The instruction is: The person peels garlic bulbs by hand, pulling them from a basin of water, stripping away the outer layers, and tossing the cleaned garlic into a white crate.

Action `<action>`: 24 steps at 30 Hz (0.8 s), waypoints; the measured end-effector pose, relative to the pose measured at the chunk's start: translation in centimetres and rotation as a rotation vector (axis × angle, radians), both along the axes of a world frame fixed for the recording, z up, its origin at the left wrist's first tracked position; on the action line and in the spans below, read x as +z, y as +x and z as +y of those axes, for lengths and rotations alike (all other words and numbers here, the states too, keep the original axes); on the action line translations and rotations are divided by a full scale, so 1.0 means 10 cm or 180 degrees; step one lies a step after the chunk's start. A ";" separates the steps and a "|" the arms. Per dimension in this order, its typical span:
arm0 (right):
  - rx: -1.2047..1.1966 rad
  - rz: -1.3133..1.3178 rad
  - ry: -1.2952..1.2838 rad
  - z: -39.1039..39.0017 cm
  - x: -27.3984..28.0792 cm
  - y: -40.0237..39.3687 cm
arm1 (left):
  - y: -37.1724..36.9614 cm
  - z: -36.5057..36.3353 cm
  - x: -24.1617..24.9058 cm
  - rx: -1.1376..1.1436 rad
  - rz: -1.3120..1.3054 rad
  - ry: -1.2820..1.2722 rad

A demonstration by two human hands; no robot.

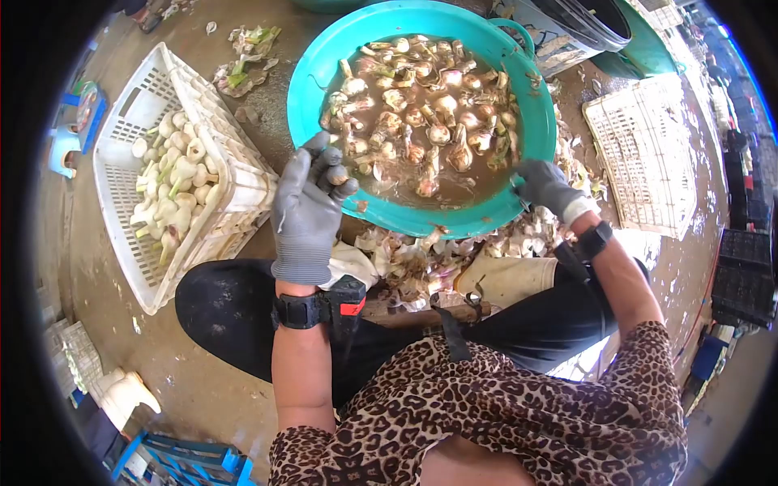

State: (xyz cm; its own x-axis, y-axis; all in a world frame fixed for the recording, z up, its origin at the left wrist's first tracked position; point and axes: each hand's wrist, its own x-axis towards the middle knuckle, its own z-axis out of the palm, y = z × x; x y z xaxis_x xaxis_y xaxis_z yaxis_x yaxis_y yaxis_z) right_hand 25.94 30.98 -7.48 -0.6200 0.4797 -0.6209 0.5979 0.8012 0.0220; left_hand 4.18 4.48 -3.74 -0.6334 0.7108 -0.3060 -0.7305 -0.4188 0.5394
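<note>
My left hand [312, 198], in a grey glove, is raised at the near left rim of a round turquoise basin [304, 81]. Its fingers are curled in; a brownish spot shows among the fingertips, and I cannot make out whether it is a held thing or dirt. At the basin's right rim, my right hand [547, 188], also gloved, is closed, with its fingertips hidden. Brown water fills the basin, and many garlic bulbs [438, 134] with short stalks and muddy skins float in it. Neither hand touches these bulbs.
To the left, a white plastic crate [235, 154] holds pale, peeled garlic bulbs [182, 170]. Garlic skins [405, 267] lie heaped between my legs and the basin. An overturned white crate [640, 154] and a grey bucket [559, 40] stand right. A blue stool [85, 117] is far left.
</note>
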 end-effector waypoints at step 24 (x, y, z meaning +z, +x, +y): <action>-0.2538 0.3498 -0.3924 -1.02 -0.14 -0.60 | 0.44 0.35 -0.75 -0.1544 0.1275 -0.0823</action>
